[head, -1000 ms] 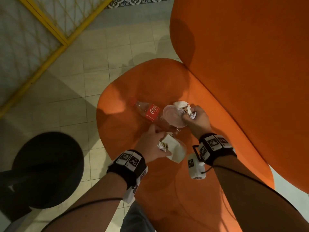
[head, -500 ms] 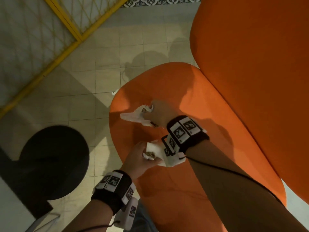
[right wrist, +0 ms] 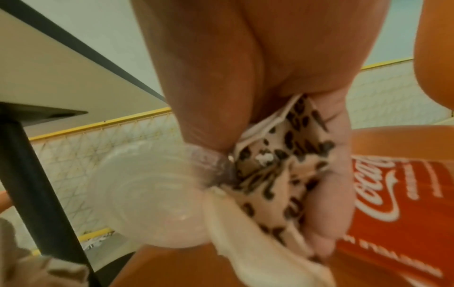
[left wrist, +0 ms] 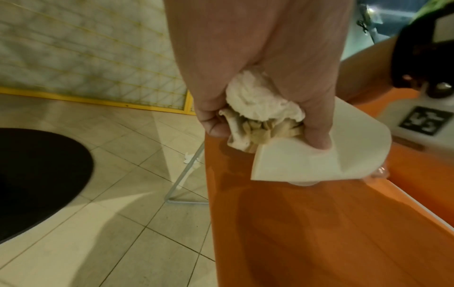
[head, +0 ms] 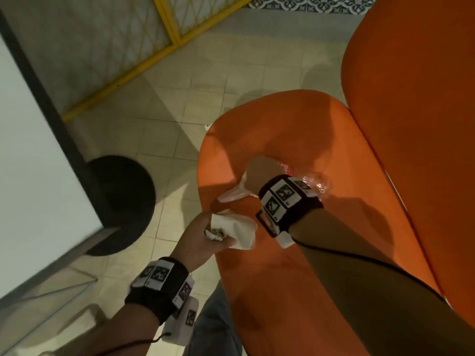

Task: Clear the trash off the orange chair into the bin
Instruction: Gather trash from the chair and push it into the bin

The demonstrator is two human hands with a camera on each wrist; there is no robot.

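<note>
While your left hand (head: 203, 235) clenches the crumpled paper (head: 232, 231), your right hand (head: 259, 173) grips the cup (right wrist: 147, 194), wrapper (right wrist: 277, 174) and bottle (right wrist: 398, 196) together, so 1 trip to the bin (head: 120, 201) at the frame's left suffices.

The glossy orange moulded chair seat (left wrist: 319, 223) looks like plastic; the crumpled white wad (left wrist: 258, 103) seems soft paper; the clear cup (right wrist: 147, 194) is thin plastic.

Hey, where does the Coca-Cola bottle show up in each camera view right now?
Head: Coca-Cola bottle mid-right, mostly hidden behind the right hand.
Left wrist: only a clear bit at the right edge, probably the bottle.
Right wrist: red label at the right, by the fingers.
Shared landmark: orange chair.
</note>
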